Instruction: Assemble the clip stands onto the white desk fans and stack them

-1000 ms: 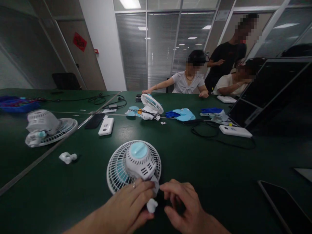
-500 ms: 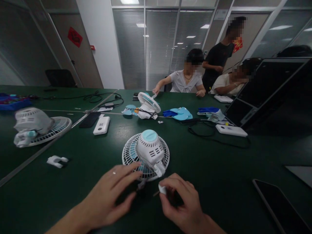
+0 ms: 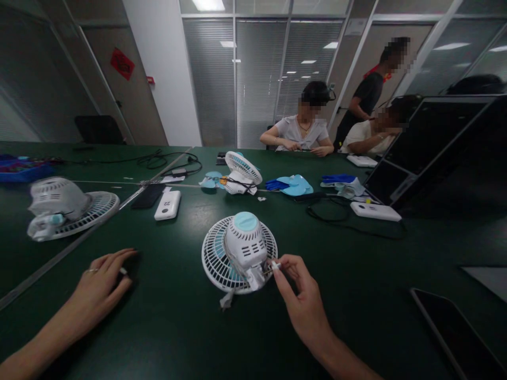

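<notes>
A fan head [image 3: 245, 248] lies grille-down on the table in front of me, its white motor housing and light-blue cap on top. At its right edge my right hand [image 3: 303, 298] pinches a small white plastic piece [image 3: 276, 265] close to the fan's neck bracket [image 3: 255, 277]. A thin metal rod seems to stick out of that piece towards the bracket. Off to the left, my left hand [image 3: 101, 282] reaches low over the table, fingers closed round a white U-shaped plastic part [image 3: 123, 271]. Only a small tip of that part shows; the fingers hide the rest.
Another fan head [image 3: 67, 208] lies at the left. Beyond are a white power bank [image 3: 167, 205], a third fan [image 3: 240, 174], blue fan blades [image 3: 297, 184] and cables. A phone [image 3: 455, 332] lies at the right, near a black case [image 3: 431, 153]. Co-workers sit and stand across the table.
My left hand has left the fan and moved left to the white U-shaped part. My right hand has brought its small white piece up to the fan's bracket. The co-worker opposite has let go of the far fan.
</notes>
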Available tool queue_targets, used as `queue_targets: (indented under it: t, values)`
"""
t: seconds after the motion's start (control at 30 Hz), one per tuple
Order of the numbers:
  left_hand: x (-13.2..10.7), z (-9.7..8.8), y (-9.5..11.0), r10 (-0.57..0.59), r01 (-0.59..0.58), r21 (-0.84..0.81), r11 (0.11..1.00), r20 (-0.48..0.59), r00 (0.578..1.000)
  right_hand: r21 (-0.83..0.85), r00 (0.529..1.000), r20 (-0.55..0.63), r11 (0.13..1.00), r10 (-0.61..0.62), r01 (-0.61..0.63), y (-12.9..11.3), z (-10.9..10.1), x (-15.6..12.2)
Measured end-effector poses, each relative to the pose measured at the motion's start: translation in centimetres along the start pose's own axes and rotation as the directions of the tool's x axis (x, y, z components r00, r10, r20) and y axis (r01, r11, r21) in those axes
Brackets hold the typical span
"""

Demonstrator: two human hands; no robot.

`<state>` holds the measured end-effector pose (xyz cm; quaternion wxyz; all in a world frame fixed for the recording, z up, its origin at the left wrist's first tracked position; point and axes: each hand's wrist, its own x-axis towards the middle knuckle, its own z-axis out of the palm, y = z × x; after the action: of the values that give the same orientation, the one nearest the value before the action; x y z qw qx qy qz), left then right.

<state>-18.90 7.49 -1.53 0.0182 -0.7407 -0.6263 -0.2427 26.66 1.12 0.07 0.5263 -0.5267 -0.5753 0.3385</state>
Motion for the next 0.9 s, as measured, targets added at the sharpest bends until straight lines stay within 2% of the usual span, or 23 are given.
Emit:
queue_targets:
  t: [0.1,0.23,0.37,0.47,0.6,0.73,0.9]
  values:
    - [-1.1,-0.1,5.1,0.047,-0.022,-0.185,0.983,0.131,0.990,-0.038,1.000,0.013,0.999,-0.018,0.019,-0.4,0.4,-0.6]
    - [-1.3,-0.7,12.0,0.139,0.005,-0.410,0.912,0.320,0.937,-0.108,0.996,0.088,0.994,-0.004,0.014,-0.6,0.7,-0.9]
    - [0.0,-0.8,16.1,0.137,0.085,-0.513,0.854,0.380,0.915,-0.139,0.992,0.122,0.990,0.022,-0.005,-0.9,0.6,-0.9]
    - [0.1,-0.6,17.7,0.117,0.167,-0.575,0.801,0.424,0.898,-0.143,0.993,0.118,0.990,0.024,-0.006,-0.9,0.6,-0.9]
    - [-1.9,-0.3,19.1,0.180,0.133,-0.623,0.771,0.413,0.893,-0.166,0.995,0.103,0.986,0.016,0.001,-0.8,0.7,-0.9]
    - [-3.3,-0.1,19.5,0.159,0.153,-0.655,0.740,0.392,0.906,-0.182,0.991,0.133,0.983,0.022,0.003,-0.8,0.7,-1.0]
    - [-3.1,-0.2,19.6,0.098,0.250,-0.684,0.685,0.427,0.899,-0.200,0.988,0.150,0.980,0.026,0.004,-0.9,0.7,-1.1]
